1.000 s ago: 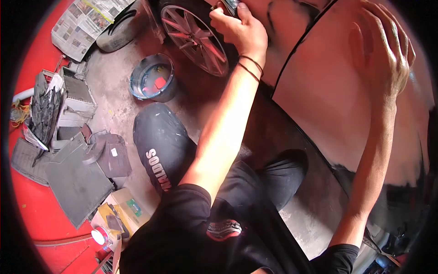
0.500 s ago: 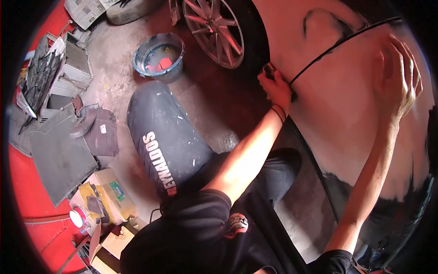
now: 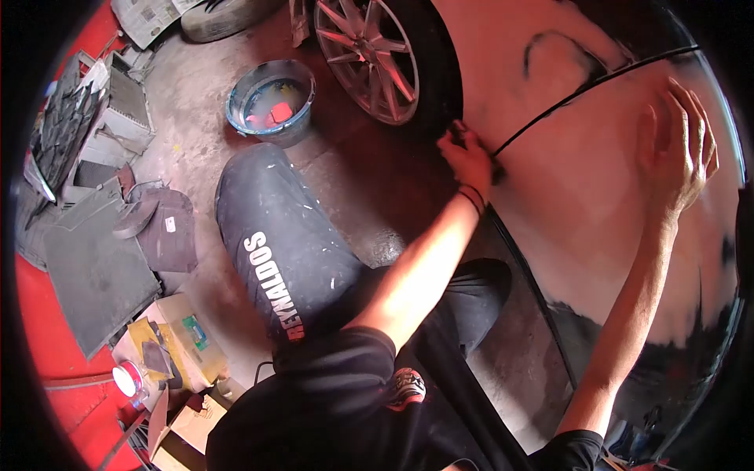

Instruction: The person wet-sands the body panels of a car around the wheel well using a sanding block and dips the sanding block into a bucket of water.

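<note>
My left hand [image 3: 469, 159], with dark bands at its wrist, is closed round a small dark object that I cannot make out. It is at the lower edge of the pinkish, patchily coated car panel [image 3: 581, 180], near the lower end of a dark seam [image 3: 577, 93]. My right hand [image 3: 682, 157] is open, its fingers stretched out over the panel; whether the whole palm touches is hidden. Left of my left hand is a spoked wheel [image 3: 369, 49] with a black tyre [image 3: 441, 67].
A bucket [image 3: 297, 129] of cloudy water with a red item inside stands on the concrete floor [image 3: 188, 149]. At left are grey panels [image 3: 102, 267], cardboard boxes [image 3: 184, 334] and a lit lamp [image 3: 126, 378]. Newspaper [image 3: 149, 20] and a loose tyre [image 3: 224, 21] are at the top.
My left hand has come down and right from beside the wheel to the panel's lower edge, its object still in it. My right hand stays over the panel. The view has shifted.
</note>
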Demonstrator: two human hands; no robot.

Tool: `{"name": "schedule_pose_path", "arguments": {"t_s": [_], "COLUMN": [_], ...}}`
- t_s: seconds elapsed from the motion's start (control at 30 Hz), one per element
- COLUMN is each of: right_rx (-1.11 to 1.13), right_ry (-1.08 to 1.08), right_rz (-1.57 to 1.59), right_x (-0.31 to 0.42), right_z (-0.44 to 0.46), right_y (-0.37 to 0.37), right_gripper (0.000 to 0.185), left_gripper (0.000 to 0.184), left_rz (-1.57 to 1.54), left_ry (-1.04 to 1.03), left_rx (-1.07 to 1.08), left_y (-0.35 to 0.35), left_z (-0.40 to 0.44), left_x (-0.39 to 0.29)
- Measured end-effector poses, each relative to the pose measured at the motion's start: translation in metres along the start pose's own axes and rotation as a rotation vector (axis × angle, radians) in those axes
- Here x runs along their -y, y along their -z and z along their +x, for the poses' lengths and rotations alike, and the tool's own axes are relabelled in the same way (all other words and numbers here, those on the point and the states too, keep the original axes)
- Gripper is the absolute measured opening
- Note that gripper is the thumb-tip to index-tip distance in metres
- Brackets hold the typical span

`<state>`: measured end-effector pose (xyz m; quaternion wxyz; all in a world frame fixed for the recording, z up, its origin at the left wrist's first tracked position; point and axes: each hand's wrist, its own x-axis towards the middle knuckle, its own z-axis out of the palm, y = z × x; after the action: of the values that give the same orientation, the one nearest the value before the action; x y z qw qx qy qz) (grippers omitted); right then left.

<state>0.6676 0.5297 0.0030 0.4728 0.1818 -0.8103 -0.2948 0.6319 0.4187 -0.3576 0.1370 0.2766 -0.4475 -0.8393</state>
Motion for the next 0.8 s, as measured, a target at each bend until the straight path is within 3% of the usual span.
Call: {"name": "schedule_pose_path", "arguments": {"t_s": [0.03, 0.13, 0.23, 0.27, 0.33, 0.4, 0.57, 0.63, 0.67, 0.77, 0.8], "right_rx": [-0.003, -0.013, -0.013, -0.018, -0.013, -0.016, -0.033, -0.005, 0.005, -0.007, -0.002], "right_ry": [0.005, -0.006, -0.017, -0.016, -0.023, -0.040, -0.060, -0.033, -0.027, -0.060, -0.065], "right_rz": [0.002, -0.035, -0.034, -0.013, -0.013, -0.025, -0.013, -0.004, -0.001, -0.025, -0.028], "right_x": [-0.002, 0.002, 0.008, 0.008, 0.006, 0.006, 0.009, 0.006, 0.007, 0.012, 0.014], "right_z": [0.000, 0.004, 0.001, 0.001, 0.000, 0.002, 0.001, 0.006, 0.008, 0.013, 0.009], "right_y": [0.002, 0.006, 0.008, 0.011, 0.021, 0.019, 0.020, 0.023, 0.023, 0.023, 0.025], "right_gripper": [0.032, 0.030, 0.030, 0.030, 0.030, 0.030, 0.030, 0.030, 0.030, 0.028, 0.027], "left_gripper": [0.054, 0.059, 0.058, 0.060, 0.061, 0.062, 0.067, 0.057, 0.062, 0.063, 0.064], "left_rz": [-0.041, -0.110, 0.042, -0.126, -0.152, -0.106, -0.022, -0.081, -0.071, 0.122, 0.008], "left_ry": [0.112, -0.054, -0.227, 0.068, 0.147, 0.079, -0.432, -0.412, -0.409, -0.597, -0.489], "left_rx": [0.012, 0.062, 0.060, 0.120, 0.133, 0.128, 0.097, 0.095, 0.102, 0.142, 0.229], "left_y": [0.001, -0.001, -0.004, 0.002, 0.010, 0.011, -0.017, -0.030, -0.033, -0.011, -0.002], "left_z": [0.006, -0.016, -0.023, -0.016, -0.001, 0.000, 0.033, 0.055, 0.074, 0.036, 0.028], "left_x": [-0.006, -0.006, -0.004, -0.006, -0.009, -0.004, -0.036, -0.107, -0.109, -0.086, -0.047]}}
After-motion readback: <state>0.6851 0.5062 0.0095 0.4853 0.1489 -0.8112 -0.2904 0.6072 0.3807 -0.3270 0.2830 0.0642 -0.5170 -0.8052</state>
